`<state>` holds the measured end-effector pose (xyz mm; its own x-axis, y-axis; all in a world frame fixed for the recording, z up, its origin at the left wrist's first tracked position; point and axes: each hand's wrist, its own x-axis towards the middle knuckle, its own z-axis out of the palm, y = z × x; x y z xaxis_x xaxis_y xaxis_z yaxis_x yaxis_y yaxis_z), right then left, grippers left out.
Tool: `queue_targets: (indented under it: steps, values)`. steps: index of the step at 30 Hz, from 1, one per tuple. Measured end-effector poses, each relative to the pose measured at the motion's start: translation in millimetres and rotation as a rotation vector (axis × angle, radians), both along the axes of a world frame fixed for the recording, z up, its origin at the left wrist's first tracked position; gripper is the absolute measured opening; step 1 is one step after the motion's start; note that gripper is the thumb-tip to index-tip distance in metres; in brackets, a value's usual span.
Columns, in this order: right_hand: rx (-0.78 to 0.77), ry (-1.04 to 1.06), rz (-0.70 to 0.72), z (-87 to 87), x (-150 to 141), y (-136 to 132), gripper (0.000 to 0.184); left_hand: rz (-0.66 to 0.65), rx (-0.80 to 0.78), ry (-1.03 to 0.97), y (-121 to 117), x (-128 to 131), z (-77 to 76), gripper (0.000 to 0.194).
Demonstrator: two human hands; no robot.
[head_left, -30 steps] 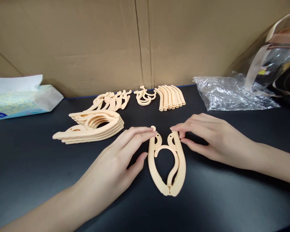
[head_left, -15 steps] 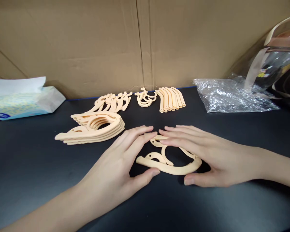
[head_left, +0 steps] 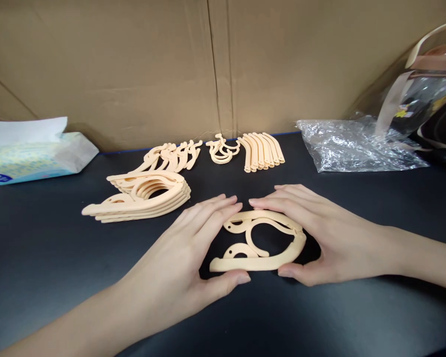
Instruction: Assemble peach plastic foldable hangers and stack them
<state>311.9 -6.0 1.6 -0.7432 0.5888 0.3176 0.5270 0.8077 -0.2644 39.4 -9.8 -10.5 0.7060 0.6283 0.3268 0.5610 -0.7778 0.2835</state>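
Note:
A folded cream plastic folding hanger (head_left: 260,263) lies on the black tabletop between my hands, its two arms bent together around the curved hook. My left hand (head_left: 204,238) curls round its left end, fingertips at the upper arm and thumb along the lower edge. At the right end, my right hand (head_left: 319,233) has its thumb against the lower arm and its fingers behind the upper one. To the left rests a neat stack of folded hangers (head_left: 148,203) of the same kind.
Behind lie loose cream hanger arms (head_left: 174,154), several hooks (head_left: 221,151) and a row of curved arms (head_left: 262,151). A tissue pack (head_left: 40,153) sits at left. A clear plastic bag (head_left: 357,148) and a bottle (head_left: 427,99) stand right, before a cardboard wall (head_left: 134,74).
The hanger has turned slightly and shifted a little left. My right fingers have drawn back off its top to its edge, so more of it shows.

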Motion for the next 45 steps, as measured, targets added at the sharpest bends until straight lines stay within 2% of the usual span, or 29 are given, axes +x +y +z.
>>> queue_targets:
  steps: [6,9,13,17,20,28,39,42,45]
  values:
    - [-0.067,0.09,0.062,2.0,1.7,-2.0,0.086,-0.044,0.024,-0.065,-5.1,2.0,3.7,0.063]
    - [-0.197,0.209,-0.021,7.6,5.0,-0.9,0.078,-0.021,0.085,-0.092,-6.6,2.7,6.5,0.058]
    - [-0.544,0.316,-0.18,16.2,5.5,1.4,0.024,0.015,0.177,-0.123,-7.2,2.4,9.0,0.054]
    - [-0.967,0.457,-0.184,17.7,4.1,3.3,0.027,0.027,0.248,-0.071,-7.2,1.8,9.8,0.053]
    - [-1.157,0.547,-0.134,15.5,4.6,4.5,0.025,0.018,0.254,-0.034,-6.3,1.7,9.5,0.055]
    - [-1.208,0.551,-0.1,15.5,0.5,4.4,0.024,-0.009,0.233,-0.018,-6.4,2.3,8.9,0.062]
    - [-1.268,0.544,-0.06,14.0,-5.8,1.1,0.024,-0.063,0.231,0.029,-6.9,5.2,12.7,0.06]
    - [-1.225,0.525,-0.037,14.2,-3.0,0.0,0.032,-0.08,0.324,0.073,-8.2,6.9,13.1,0.054]
    - [-1.106,0.537,-0.032,14.0,1.6,1.2,0.05,-0.108,0.481,0.141,-11.2,8.0,16.7,0.052]
